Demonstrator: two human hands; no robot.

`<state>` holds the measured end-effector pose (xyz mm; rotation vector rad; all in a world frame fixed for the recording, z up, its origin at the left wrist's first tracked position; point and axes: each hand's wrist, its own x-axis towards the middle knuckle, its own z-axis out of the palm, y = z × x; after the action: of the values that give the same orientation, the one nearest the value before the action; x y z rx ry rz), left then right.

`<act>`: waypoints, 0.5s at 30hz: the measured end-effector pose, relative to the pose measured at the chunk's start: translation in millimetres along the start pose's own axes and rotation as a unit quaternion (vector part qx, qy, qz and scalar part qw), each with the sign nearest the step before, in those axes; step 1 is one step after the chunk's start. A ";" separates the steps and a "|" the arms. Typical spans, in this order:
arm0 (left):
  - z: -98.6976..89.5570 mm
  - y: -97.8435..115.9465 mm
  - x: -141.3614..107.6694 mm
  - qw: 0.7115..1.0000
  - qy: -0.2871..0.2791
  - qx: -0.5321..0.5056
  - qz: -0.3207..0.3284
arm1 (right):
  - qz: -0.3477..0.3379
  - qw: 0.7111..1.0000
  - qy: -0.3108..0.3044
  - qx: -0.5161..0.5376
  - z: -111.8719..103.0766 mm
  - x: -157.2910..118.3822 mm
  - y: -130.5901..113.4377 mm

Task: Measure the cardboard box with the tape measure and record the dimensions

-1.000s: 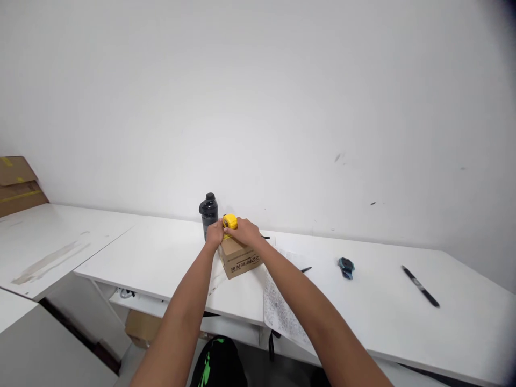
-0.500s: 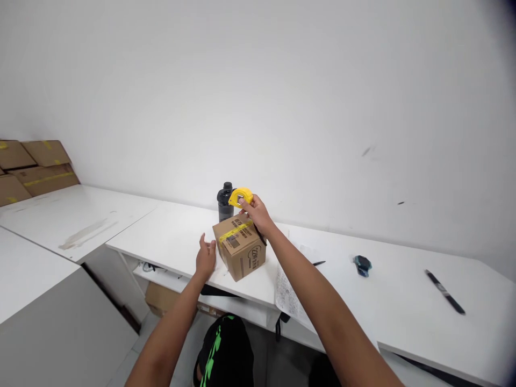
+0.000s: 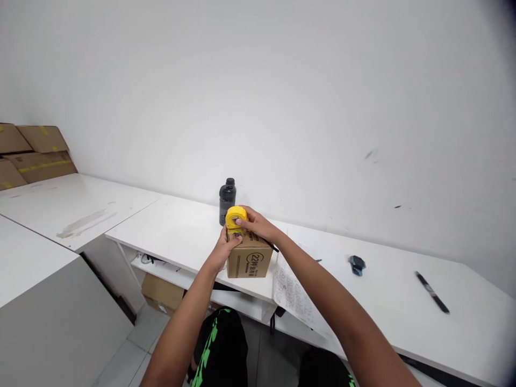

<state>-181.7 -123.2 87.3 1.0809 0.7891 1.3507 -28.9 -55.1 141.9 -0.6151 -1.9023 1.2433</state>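
Note:
A small cardboard box (image 3: 250,263) with printed lettering and yellow tape stands on the white desk. My left hand (image 3: 221,251) grips its left edge, the thumb laid over the top and the fingers at the side, partly hidden. In my right hand (image 3: 258,223) is a yellow tape measure (image 3: 236,217), held upright at the top of the box near the far left corner. A dark strap hangs by my right wrist. Whether any blade is pulled out cannot be seen. Close behind the box rises a dark bottle (image 3: 228,200).
A written sheet of paper (image 3: 294,285) lies right of the box, partly under my right arm. Farther right are a dark watch-like item (image 3: 357,265) and a black pen (image 3: 432,292). Cardboard boxes (image 3: 38,156) are stacked far left. Another carton (image 3: 161,293) sits below the desk.
The tape measure has come down onto the box top in my right hand. My left hand has moved right and closed on the box, which has turned so its printed side faces me.

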 end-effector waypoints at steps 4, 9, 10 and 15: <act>-6.5 1.0 5.0 0.999 -0.036 -0.002 -0.005 | 0.013 1.000 -0.021 -0.013 -5.1 -8.4 0.1; -8.5 -2.5 8.1 0.998 -0.055 0.009 -0.014 | 0.024 0.999 -0.021 -0.037 -6.7 -14.9 2.2; -8.6 -3.1 8.5 0.998 -0.059 0.013 -0.011 | 0.023 0.999 -0.020 -0.037 -6.7 -15.3 2.3; -9.9 -6.5 11.0 0.998 -0.064 0.021 0.002 | 0.019 0.999 -0.031 -0.025 -5.4 -15.6 -1.1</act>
<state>-187.5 -110.3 79.4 1.1902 0.7243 1.2595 -15.3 -64.0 138.9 -0.6485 -1.9872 1.2541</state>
